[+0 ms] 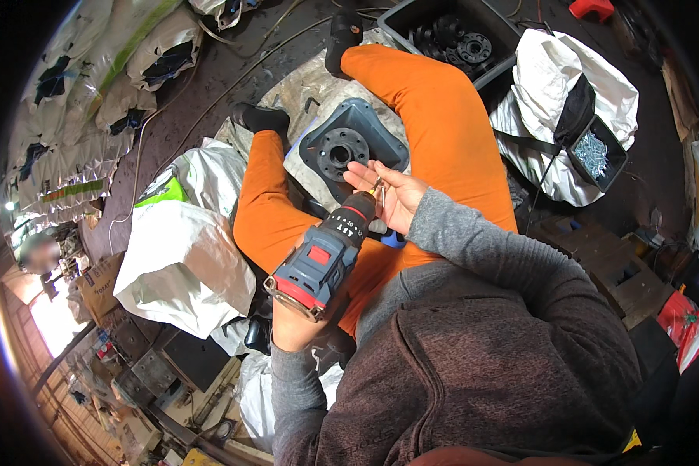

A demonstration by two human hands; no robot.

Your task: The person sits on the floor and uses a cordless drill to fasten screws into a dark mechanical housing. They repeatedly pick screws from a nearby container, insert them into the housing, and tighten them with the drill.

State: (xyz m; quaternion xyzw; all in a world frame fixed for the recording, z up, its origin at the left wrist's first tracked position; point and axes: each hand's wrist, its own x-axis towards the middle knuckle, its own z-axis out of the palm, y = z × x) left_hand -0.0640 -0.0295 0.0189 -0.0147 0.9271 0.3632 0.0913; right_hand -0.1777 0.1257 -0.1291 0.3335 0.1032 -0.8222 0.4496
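My left hand (301, 325) is wrapped round the grip of a cordless drill (318, 260), blue-grey with red trim, mostly behind the tool's body. The drill points away from me, its bit reaching my right hand (400, 200). That hand is palm up, with thin shiny screws between thumb and fingers at the bit; their exact count is unclear. Just beyond the fingertips lies a dark plastic housing (380, 128), squarish with a flared rim. On it rests a round black flange (342, 153) with a central hole and smaller holes around it.
Between my orange-trousered legs a pale sack (297, 92) lies under the housing. At far right, a small black bin (615, 159) of silver screws sits against a white sack (547, 70). A grey crate (512, 35) holds black flanges. White bags (186, 264) lie left; hoses cross the floor.
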